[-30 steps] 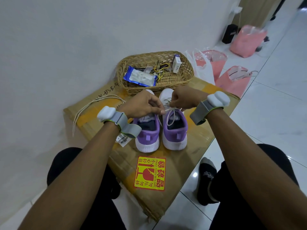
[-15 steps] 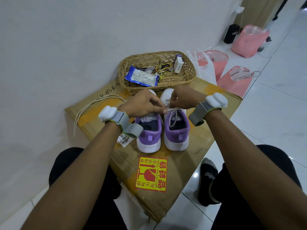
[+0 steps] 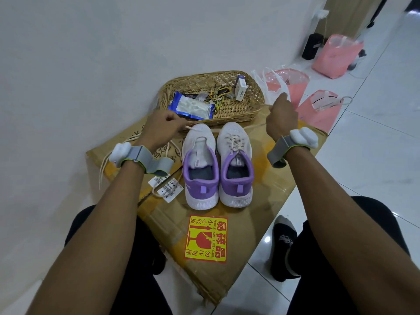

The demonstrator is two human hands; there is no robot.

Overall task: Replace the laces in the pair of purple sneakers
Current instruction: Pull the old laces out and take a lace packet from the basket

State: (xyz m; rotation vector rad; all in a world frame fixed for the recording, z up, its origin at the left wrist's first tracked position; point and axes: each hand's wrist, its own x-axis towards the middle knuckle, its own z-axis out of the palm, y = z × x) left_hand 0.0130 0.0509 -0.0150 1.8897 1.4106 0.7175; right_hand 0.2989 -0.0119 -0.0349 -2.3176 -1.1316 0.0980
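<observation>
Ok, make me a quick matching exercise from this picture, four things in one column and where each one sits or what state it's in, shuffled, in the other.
Things:
1. left sneaker
2. right sneaker
3. blue packet
4. fragile sticker

Places or states:
A. lying in the wicker basket
B. stuck on the cardboard box, nearest the person
C. laced across the front
D. eyelets mostly bare, one lace end pulled by the left hand

Pairs: 1-D, 2-C, 3-A, 4-B
</observation>
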